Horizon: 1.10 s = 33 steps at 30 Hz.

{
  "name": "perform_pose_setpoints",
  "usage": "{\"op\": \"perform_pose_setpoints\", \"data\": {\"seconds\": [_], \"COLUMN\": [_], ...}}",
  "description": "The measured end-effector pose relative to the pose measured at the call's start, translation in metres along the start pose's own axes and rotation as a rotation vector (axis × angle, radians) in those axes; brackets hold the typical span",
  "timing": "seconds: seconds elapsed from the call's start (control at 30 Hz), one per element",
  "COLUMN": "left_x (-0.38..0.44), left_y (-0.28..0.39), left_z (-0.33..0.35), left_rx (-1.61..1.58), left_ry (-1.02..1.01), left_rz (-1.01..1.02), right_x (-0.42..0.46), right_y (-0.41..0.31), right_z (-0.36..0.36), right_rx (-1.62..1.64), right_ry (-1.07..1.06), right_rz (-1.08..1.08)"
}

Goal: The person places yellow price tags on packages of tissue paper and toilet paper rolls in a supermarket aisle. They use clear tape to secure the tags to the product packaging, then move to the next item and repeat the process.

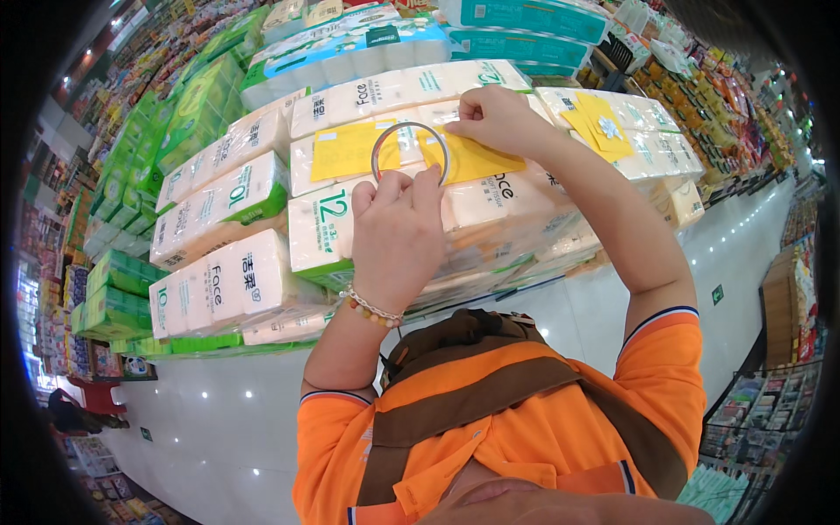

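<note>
My left hand (400, 230) grips the near rim of a ring-shaped tape roll (375, 154), which stands tilted over white tissue packs. Through and beside the ring show two yellow paper pieces, one on the left (348, 155) and one on the right (482, 159), both lying on the packs. My right hand (495, 118) has its fingertips pinched together at the upper left edge of the right yellow piece, close to the ring. Whether those fingers hold paper or a tape end cannot be made out. A beaded bracelet (377, 314) circles my left wrist.
More yellow paper (594, 121) with a silver bow (610, 128) lies on the packs at right. Tissue packs (220, 289) are stacked at left, beside green packs (197, 105). Teal packs (525, 49) stand behind. Shelves (755, 413) line the right; a shiny floor (216, 420) lies below.
</note>
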<state>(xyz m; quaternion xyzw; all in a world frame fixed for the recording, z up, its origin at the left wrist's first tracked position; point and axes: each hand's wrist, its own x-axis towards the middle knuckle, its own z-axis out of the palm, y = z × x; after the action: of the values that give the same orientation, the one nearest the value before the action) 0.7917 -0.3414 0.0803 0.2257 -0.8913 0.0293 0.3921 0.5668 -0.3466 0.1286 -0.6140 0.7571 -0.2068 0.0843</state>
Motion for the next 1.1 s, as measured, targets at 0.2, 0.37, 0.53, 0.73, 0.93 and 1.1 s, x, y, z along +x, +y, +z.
{"op": "perform_pose_setpoints", "data": {"seconds": [0.2,0.37,0.53,0.73,0.93,1.1], "left_x": [-0.004,-0.009,-0.026,-0.041,-0.057,-0.059], "left_y": [-0.005,-0.006,-0.009,-0.01,-0.01,-0.008], "left_z": [0.003,-0.002,-0.008,-0.013,-0.03,-0.039], "left_rx": [-0.087,-0.288,-0.404,-0.458,-0.401,-0.446], "left_ry": [0.189,0.437,0.469,0.525,0.485,0.506], "left_rz": [-0.075,-0.107,-0.12,-0.122,-0.16,-0.189], "right_x": [-0.018,-0.019,-0.014,-0.006,-0.008,0.015], "right_y": [0.027,0.029,0.026,0.049,0.037,0.017], "right_z": [-0.016,-0.017,-0.022,-0.019,-0.035,-0.053], "right_rx": [0.072,0.028,0.059,0.279,0.394,0.523], "right_ry": [0.078,-0.009,-0.01,-0.067,-0.042,0.047], "right_rz": [-0.283,-0.222,-0.216,-0.183,-0.139,-0.345]}}
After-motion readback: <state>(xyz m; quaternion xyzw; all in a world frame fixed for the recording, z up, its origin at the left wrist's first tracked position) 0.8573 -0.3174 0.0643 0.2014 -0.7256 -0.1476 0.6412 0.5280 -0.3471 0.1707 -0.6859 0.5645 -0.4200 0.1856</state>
